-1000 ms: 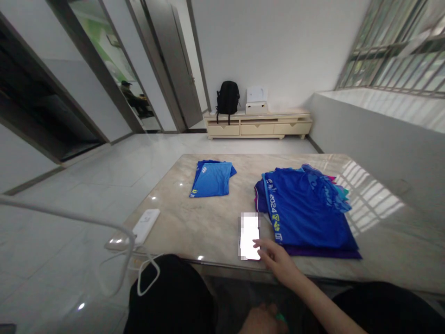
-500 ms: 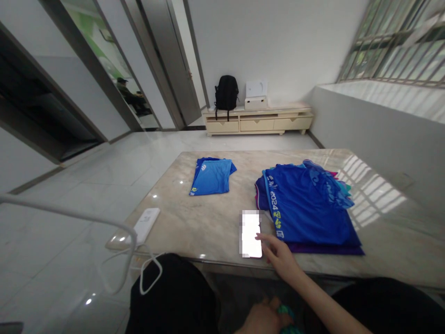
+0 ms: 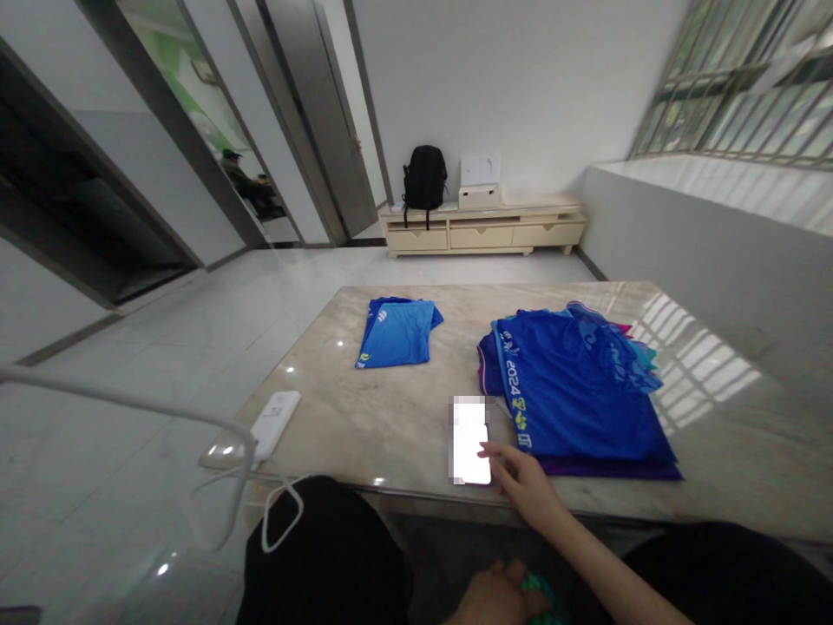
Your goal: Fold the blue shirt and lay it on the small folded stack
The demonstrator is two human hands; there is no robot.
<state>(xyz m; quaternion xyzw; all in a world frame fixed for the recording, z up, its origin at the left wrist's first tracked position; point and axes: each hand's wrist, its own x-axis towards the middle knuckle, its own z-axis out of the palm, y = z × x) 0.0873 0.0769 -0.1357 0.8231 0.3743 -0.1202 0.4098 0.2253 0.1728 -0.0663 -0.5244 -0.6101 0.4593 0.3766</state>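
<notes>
My right hand (image 3: 524,486) reaches over the table, its fingers loosely apart. The index fingertip is at the right side of a phone (image 3: 469,443) with a bright white, partly pixelated screen, lying flat near the table's front edge. Low between my knees, my left hand (image 3: 491,597) is closed against a small green-teal item (image 3: 539,595), whose kind I cannot make out. Just right of the phone lies a pile of folded blue sports shirts (image 3: 579,391), the top one printed "2024", with purple cloth under it. Farther back on the left are folded blue shorts or shirts (image 3: 400,334).
A white box-like device (image 3: 277,424) sits at the marble table's (image 3: 377,417) left edge, near a white cable (image 3: 286,503). Beyond stand a low cabinet (image 3: 482,233), a black backpack (image 3: 425,178) and white boxes (image 3: 480,180). A person (image 3: 244,182) sits through the left doorway.
The view has shifted very slightly. Both hands, the phone and the clothes stay essentially where they were.
</notes>
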